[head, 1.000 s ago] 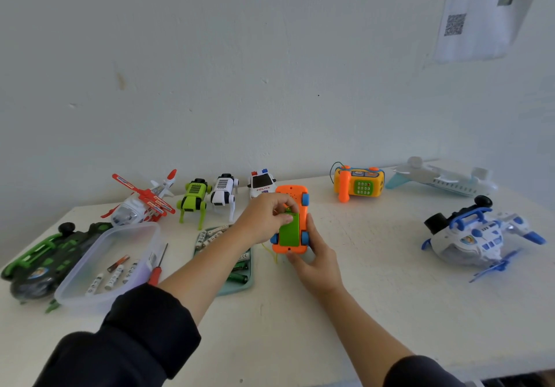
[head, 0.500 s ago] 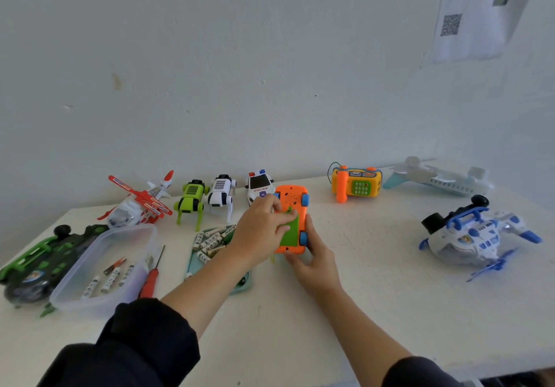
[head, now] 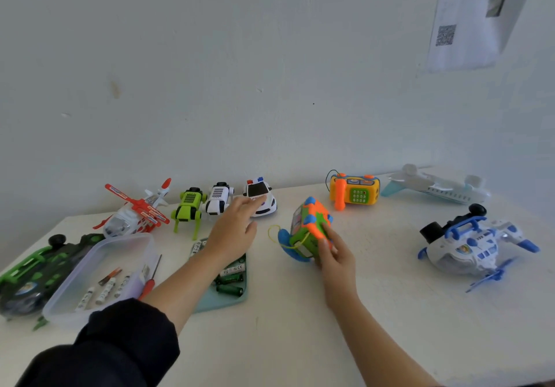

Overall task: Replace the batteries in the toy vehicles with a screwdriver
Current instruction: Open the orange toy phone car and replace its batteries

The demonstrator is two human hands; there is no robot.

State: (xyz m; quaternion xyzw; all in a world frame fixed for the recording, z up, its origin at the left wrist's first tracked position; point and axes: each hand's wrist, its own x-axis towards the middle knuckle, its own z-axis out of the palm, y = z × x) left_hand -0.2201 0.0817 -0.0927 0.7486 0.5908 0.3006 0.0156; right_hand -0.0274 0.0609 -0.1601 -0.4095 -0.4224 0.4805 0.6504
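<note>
- Tub (head: 75, 302), far left: clear, with a few batteries inside. The red-handled screwdriver (head: 150, 281) lies just right of it, shaft pointing away from the person; the left forearm passes just beside it.
- Tray (head: 223, 301), under the left forearm: green batteries (head: 229, 289) lie crosswise in it. The print on them is too small to read.
- Left hand (head: 235, 230): fingers loose and extended, holding nothing, stretched forward over the tray toward the police car (head: 259, 196). The fingertips overlap the car's front; I cannot tell if they touch. The hood lettering is partly hidden and blurred.
- Right hand (head: 333, 254): grips the orange toy (head: 309, 230) from its near right side, tilted, green panel facing left.
- Judgement: the screwdriver lies left of and nearer than both hands, so the free left hand is better placed to fetch it.
- Wall, upper right: a sheet (head: 468, 17) with a QR code; its text is unreadable.
</note>
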